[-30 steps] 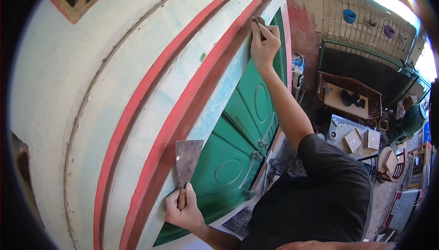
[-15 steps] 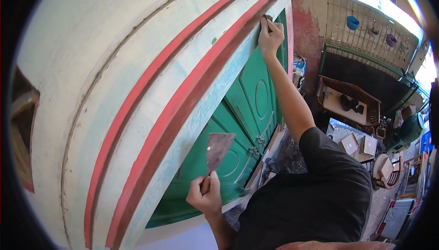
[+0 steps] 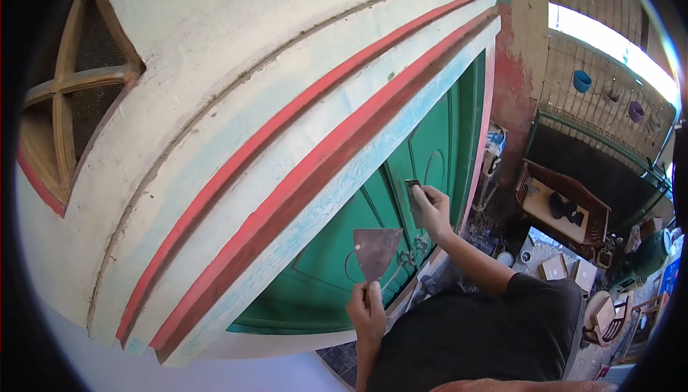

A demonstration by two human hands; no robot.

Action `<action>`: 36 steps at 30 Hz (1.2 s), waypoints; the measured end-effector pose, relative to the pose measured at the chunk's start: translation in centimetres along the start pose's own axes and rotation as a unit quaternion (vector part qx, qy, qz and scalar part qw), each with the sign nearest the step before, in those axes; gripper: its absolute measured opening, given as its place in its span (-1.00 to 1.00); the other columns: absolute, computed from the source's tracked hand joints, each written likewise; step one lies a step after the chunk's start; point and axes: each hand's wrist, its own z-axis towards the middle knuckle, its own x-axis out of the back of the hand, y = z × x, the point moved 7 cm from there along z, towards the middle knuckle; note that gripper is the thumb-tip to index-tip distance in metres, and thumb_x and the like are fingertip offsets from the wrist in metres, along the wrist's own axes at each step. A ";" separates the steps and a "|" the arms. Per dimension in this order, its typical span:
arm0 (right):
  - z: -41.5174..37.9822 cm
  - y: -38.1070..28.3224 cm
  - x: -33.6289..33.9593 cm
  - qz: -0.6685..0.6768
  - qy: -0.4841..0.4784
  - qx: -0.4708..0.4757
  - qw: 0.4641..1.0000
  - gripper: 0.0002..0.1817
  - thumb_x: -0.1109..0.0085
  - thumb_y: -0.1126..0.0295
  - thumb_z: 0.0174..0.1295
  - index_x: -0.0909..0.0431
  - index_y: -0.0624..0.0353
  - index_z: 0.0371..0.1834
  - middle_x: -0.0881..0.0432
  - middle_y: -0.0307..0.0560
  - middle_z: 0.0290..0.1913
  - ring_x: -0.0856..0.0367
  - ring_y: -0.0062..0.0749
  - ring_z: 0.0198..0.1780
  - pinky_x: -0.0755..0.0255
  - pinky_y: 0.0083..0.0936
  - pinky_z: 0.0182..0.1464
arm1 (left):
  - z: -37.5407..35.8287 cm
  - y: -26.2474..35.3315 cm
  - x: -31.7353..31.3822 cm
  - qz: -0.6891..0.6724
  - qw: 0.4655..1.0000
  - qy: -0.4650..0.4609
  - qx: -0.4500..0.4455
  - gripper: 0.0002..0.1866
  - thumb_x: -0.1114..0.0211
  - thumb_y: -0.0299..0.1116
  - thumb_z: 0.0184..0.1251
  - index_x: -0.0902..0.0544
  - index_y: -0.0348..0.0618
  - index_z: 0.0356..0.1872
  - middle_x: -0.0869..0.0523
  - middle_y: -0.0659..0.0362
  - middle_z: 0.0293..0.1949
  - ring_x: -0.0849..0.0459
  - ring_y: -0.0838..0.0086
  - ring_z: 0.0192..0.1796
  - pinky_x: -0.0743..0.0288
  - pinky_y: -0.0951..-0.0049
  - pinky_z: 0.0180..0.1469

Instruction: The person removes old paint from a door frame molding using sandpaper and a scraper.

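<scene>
My left hand is closed round the handle of a wide metal scraper, its blade pointing up in front of the green door. Off to the right, my right hand pinches a small dark flat piece between thumb and fingers, held away from the wall. Above both hands runs the white frame edge with flaky light-blue patches, below a red moulding. A second red strip curves higher on the white wall.
A wooden-framed window opening is at the left. On the right are a wooden bench with dark items, a table with boxes, a round-seated chair and hanging pots.
My right hand has come down from the upper frame edge with the dark piece. The scraper in my left hand is more upright, and the view has shifted, showing more of the window.
</scene>
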 end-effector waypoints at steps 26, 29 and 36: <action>9.2 -23.3 -1.7 -0.080 0.254 0.403 0.876 -0.78 -0.36 0.37 0.40 -0.79 0.37 -0.14 -0.61 -0.03 -0.32 -0.56 -0.39 -0.23 -0.45 -0.44 -0.14 | 10.0 20.6 2.4 0.293 0.748 0.220 -0.553 -0.72 -0.64 -0.50 0.18 -0.68 -0.30 -0.19 -0.76 0.01 -0.37 -0.73 0.13 -0.40 -0.57 0.26 -0.38; 14.6 -25.9 -1.8 -0.100 0.292 0.414 0.856 -0.77 -0.36 0.35 0.39 -0.80 0.34 -0.20 -0.58 0.01 -0.37 -0.54 -0.31 -0.28 -0.43 -0.38 -0.20 | 11.6 20.7 2.2 0.290 0.725 0.245 -0.574 -0.75 -0.59 -0.54 0.24 -0.67 -0.33 -0.18 -0.75 -0.02 -0.36 -0.73 0.13 -0.38 -0.59 0.24 -0.37; 16.9 -26.5 -3.5 -0.108 0.300 0.464 0.827 -0.72 -0.36 0.26 0.35 -0.81 0.31 -0.31 -0.51 0.10 -0.44 -0.50 -0.11 -0.34 -0.36 -0.18 -0.25 | 11.9 19.0 3.7 0.235 0.744 0.301 -0.548 -0.75 -0.55 -0.53 0.32 -0.65 -0.36 -0.10 -0.73 -0.04 -0.30 -0.72 0.21 -0.31 -0.58 0.30 -0.34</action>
